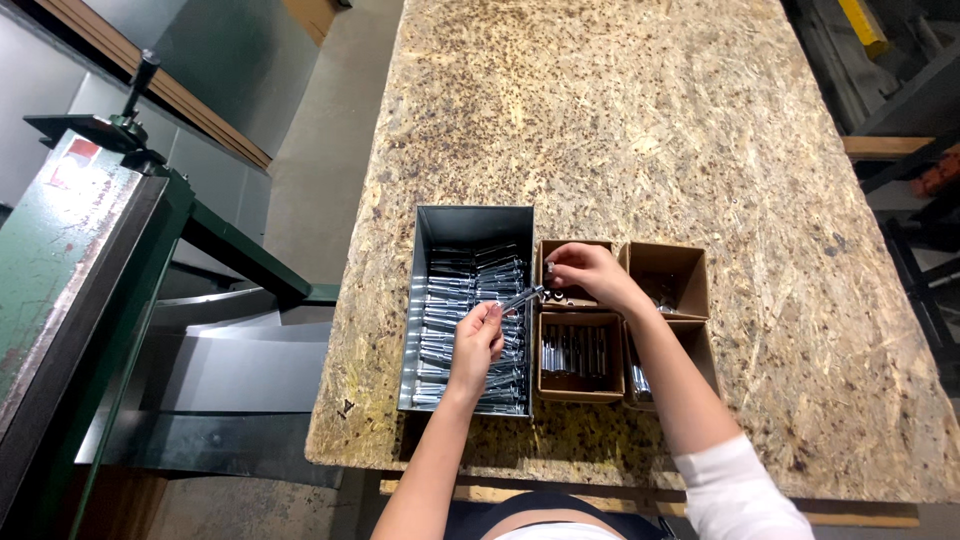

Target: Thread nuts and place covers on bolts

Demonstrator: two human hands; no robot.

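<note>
Holding a long silver bolt [520,298] by its lower end, the left hand [477,335] has thumb and fingers pinched together on the shaft, and the bolt slants up and to the right over the right edge of a grey metal tray [470,222]. The right hand [588,272] meets the bolt's upper tip, its fingers closed around that end; what it grips there is too small to make out. This hand hovers above a small brown cardboard box [576,246], the upper left of four such boxes set in a square just right of the tray.

The tray is a long rectangle standing on the desk [650,120], and it is filled with rows of the same silver bolts [452,300] lying crosswise. Below the first box, a second cardboard box [580,358] holds a row of short shiny metal pieces standing side by side. The upper right box [668,272] shows mostly its brown floor, with a few small metal bits near its left wall. The lower right box [700,345] is largely hidden by the right forearm, with a little metal showing at its left side.

The desk top is rough chipboard. To the left of it stands a green metal machine [90,260] with a black-knobbed lever [140,78] on top.
</note>
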